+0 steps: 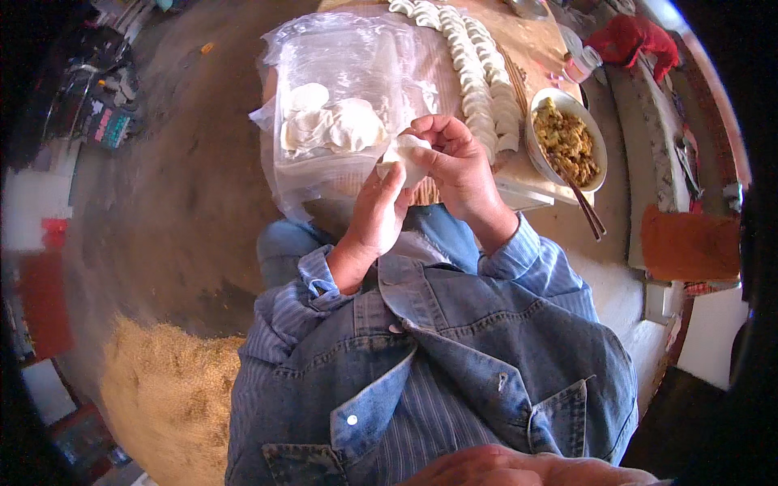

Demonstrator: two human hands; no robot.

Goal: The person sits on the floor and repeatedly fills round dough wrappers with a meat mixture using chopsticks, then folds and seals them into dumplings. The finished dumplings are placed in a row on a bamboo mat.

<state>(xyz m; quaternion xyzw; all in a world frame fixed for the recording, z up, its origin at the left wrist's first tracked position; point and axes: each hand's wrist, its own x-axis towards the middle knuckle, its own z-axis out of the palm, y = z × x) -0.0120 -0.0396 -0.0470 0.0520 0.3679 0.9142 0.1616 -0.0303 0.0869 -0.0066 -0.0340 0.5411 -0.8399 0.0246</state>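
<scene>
Between my two hands is a white dough wrapper [408,159]; whether filling lies inside cannot be seen. My left hand [383,209] supports it from below left, thumb at its edge. The fingers of my right hand [459,167] pinch its upper right side. Just left of them, a stack of floured dough wrappers [352,126] lies in a shallow plastic-lined tray [281,164]. Rows of folded dumplings [471,79] run away from me beyond my right hand. To the right, a white bowl [602,155] holds chopped filling [565,143], with brown chopsticks [588,212] leaning out over its near rim.
The tray and dumplings rest on a wooden table [544,48]. Near its far right edge stand a glass jar [583,64] and a metal bowl [529,7]. Red cloth [635,45] lies on a ledge beyond. A heap of yellow grain [173,389] covers floor at the lower left.
</scene>
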